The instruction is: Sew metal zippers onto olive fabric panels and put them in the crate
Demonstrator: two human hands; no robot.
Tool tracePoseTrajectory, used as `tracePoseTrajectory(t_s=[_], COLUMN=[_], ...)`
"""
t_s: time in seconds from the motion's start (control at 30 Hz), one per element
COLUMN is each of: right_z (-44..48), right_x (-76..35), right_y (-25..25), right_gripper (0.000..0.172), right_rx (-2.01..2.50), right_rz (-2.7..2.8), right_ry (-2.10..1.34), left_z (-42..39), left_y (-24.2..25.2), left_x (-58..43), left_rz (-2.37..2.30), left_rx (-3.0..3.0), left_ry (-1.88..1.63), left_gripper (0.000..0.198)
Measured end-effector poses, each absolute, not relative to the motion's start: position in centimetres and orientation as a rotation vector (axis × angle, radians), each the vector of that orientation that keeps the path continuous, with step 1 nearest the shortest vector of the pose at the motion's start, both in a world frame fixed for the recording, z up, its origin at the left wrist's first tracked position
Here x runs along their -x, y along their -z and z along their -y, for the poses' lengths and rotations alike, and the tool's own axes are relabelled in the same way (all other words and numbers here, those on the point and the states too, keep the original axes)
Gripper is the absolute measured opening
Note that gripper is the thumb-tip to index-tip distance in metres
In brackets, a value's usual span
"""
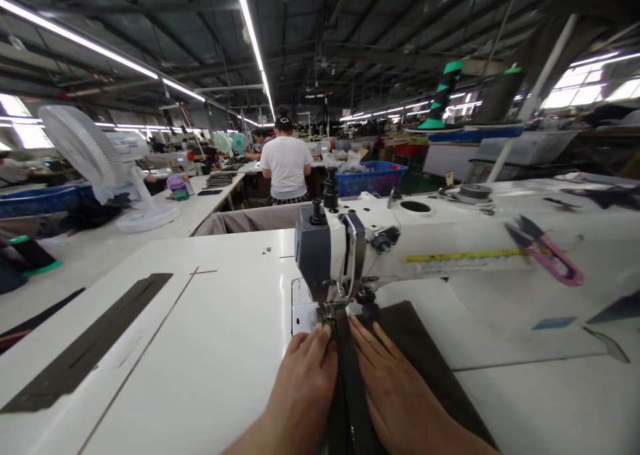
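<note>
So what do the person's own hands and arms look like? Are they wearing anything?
The left hand and right hand are both bare: no gloves, and no rings, bracelets or watch that I can see. The left forearm and right forearm show no sleeves.

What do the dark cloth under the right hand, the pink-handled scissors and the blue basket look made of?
Cloth: probably woven fabric, matt.
Scissors: grey blades, likely metal; pink handle, plastic or coated metal.
Basket: likely molded plastic, evenly blue with openwork sides.
</note>
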State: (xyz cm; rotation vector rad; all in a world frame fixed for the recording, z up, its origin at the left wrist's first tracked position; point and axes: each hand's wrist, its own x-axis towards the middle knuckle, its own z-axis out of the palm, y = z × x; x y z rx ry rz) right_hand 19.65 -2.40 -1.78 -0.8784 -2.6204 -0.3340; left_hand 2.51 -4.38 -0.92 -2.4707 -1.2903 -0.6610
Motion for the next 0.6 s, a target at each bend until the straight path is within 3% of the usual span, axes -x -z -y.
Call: tracePoseTrajectory(t_s=[0.6], right_z=[2.56], right_x=[-19.30], right_y=[1.40], right_gripper=[0.047], right_rx=[0.918], right_rz=[2.580], right_ry=[0.422], left_z=[4.30], left_y=[0.93], left_x=[-2.66], left_rz=[1.311], left_rx=[2.458], left_ry=[0.642], left_gripper=[0.024])
